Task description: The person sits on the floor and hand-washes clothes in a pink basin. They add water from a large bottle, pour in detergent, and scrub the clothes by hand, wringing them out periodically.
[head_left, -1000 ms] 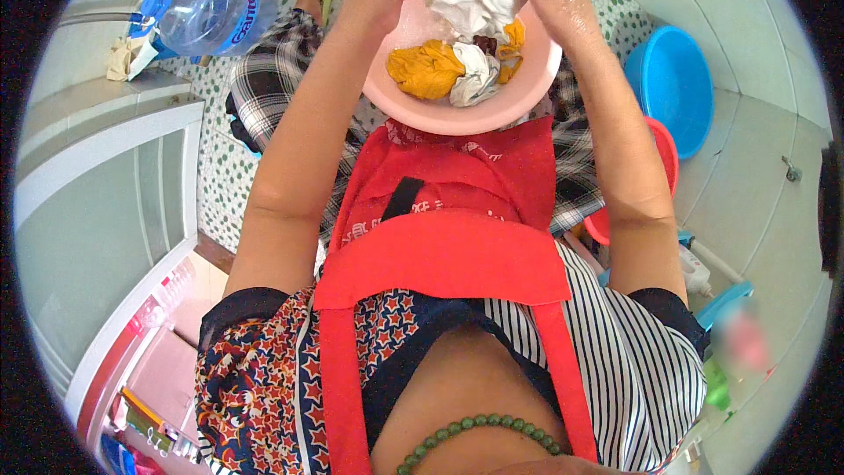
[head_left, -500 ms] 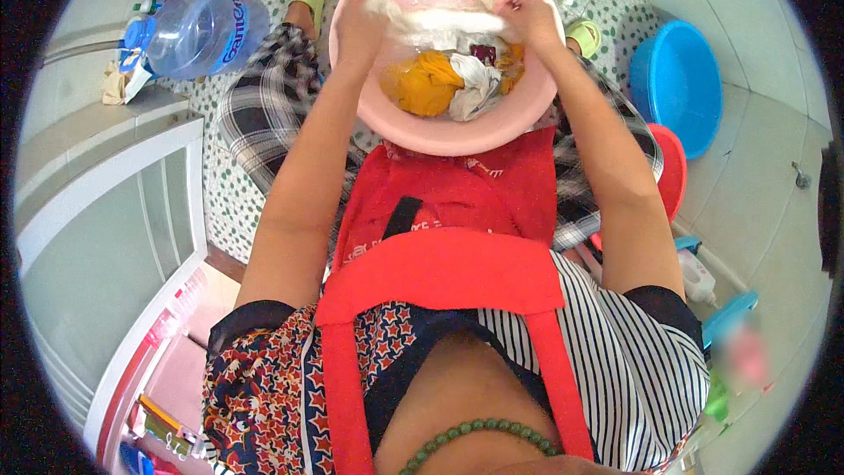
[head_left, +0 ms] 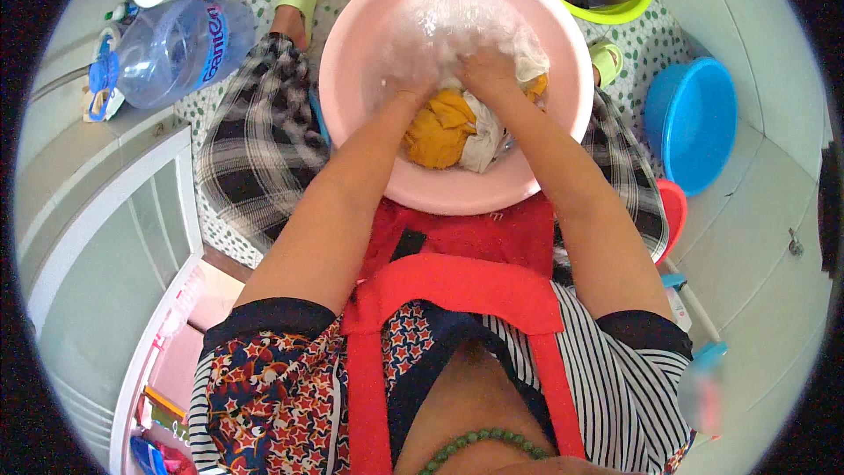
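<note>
Head view: both hands, raised a second ago, now press down in the pink basin; left hand and right hand clenched on white laundry in suds.

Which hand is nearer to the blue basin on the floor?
The right hand. It presses on the white cloth in the pink basin, on the side toward the blue basin. The left hand sits beside it, farther from that basin.

white cloth bunched, wet and sudsy, beside crumpled yellow cloth inside the round pink basin.
</note>
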A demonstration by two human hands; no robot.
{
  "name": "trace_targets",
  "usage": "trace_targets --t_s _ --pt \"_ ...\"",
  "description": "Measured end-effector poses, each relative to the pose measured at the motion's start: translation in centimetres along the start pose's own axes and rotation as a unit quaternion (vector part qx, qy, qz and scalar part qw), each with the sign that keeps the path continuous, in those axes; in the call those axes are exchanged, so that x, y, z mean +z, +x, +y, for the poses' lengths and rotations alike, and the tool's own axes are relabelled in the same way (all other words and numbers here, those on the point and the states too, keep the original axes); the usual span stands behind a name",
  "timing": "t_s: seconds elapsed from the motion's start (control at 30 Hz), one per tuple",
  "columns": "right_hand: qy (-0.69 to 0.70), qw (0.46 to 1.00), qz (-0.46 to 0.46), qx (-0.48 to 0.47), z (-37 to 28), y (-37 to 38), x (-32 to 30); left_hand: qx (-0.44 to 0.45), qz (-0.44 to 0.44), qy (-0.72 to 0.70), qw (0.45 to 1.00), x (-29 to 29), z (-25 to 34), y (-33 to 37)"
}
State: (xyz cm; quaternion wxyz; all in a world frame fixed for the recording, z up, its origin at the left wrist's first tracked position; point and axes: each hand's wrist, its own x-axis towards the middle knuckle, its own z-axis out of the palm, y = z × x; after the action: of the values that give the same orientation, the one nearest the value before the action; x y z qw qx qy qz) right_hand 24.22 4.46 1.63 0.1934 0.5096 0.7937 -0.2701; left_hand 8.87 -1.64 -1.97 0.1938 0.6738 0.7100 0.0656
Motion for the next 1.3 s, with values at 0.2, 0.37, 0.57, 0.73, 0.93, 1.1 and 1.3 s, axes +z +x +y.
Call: trace_targets --t_s 0.2,0.37,0.57,0.73,0.93,1.1,1.3 --pt "0.019 0.996 0.082 -0.024 0.6 4.4 -0.9 -0.051 -0.109 -0.187 0.975 0.2 -2.3 4.8" --pt "-0.058 0.996 0.057 0.045 0.8 6.4 -4.4 -0.042 -0.033 -0.580 0.813 -8.4 2.1 4.8" --pt "0.390 0.870 0.298 -0.053 -1.7 0.7 -6.3 -0.150 0.002 -0.573 0.806 -10.7 1.3 7.9" --pt "0.308 0.926 0.163 -0.147 -0.9 -3.3 -4.4 -0.116 0.018 -0.179 0.977 -12.1 1.7 3.1" --pt "0.002 0.962 0.246 -0.118 -2.6 -4.5 -0.4 -0.118 0.082 0.007 0.990 -2.6 3.2 -2.8" --pt "0.031 0.991 0.097 -0.084 -0.7 -1.6 2.6 -0.131 -0.254 -0.040 0.957 -3.7 2.9 0.7" --pt "0.136 0.988 -0.052 0.051 1.0 6.4 4.6 -0.162 -0.337 -0.231 0.898 -3.1 -0.5 3.7"
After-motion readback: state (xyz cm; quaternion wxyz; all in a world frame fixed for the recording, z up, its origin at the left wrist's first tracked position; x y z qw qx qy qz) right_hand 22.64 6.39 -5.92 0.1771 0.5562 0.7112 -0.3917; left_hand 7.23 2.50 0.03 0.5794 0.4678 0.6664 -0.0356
